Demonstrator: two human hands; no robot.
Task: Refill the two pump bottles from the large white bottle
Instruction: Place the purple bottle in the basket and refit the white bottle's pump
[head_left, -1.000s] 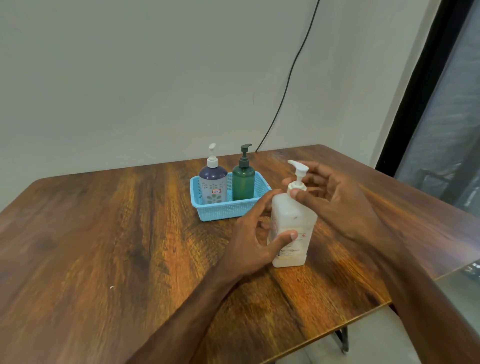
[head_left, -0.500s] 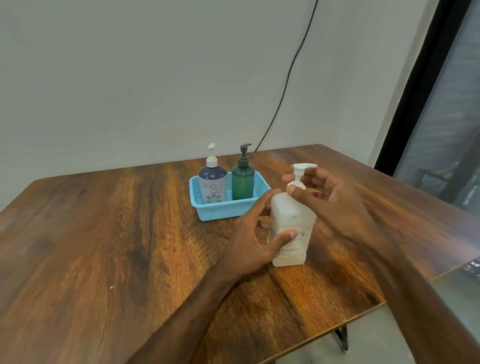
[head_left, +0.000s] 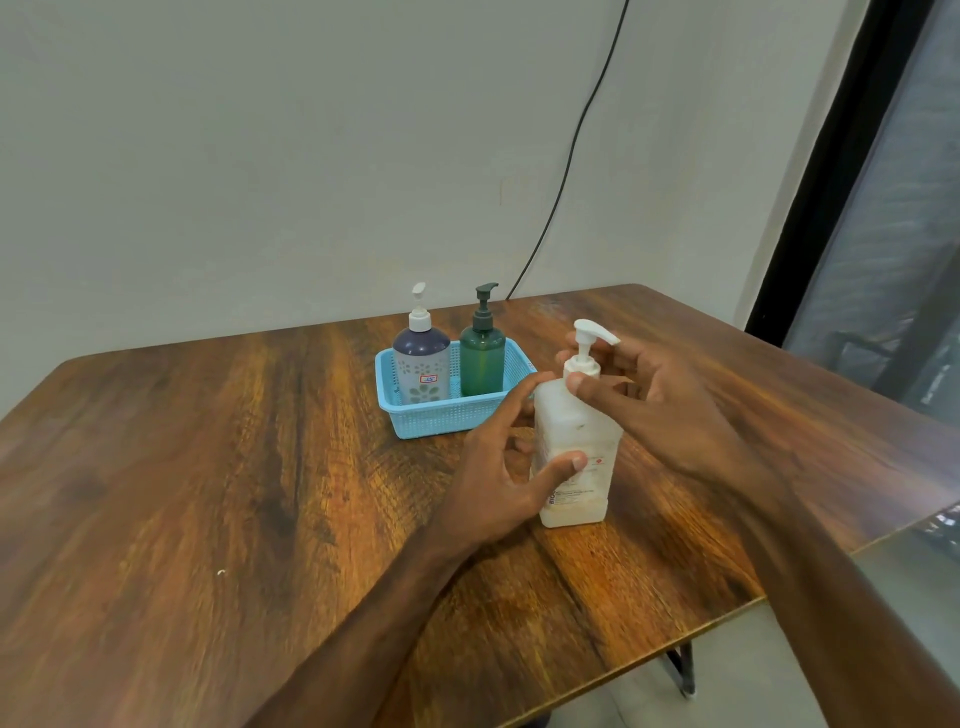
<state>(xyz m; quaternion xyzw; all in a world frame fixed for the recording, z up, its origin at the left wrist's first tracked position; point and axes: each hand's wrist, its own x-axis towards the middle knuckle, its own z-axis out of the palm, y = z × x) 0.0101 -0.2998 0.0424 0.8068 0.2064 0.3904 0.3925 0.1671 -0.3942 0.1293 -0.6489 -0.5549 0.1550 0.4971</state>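
On the table (head_left: 208, 467), left grip (head_left: 498, 478) holds the white bottle (head_left: 576, 431), right grip (head_left: 670, 410) pinches its pump (head_left: 587, 343). Hard twisting could spill it.

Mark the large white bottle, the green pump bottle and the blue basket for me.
large white bottle (head_left: 574, 421), head view, on its upper body below the collar.
green pump bottle (head_left: 482, 364), head view, on the middle of its body.
blue basket (head_left: 436, 418), head view, on its front wall.
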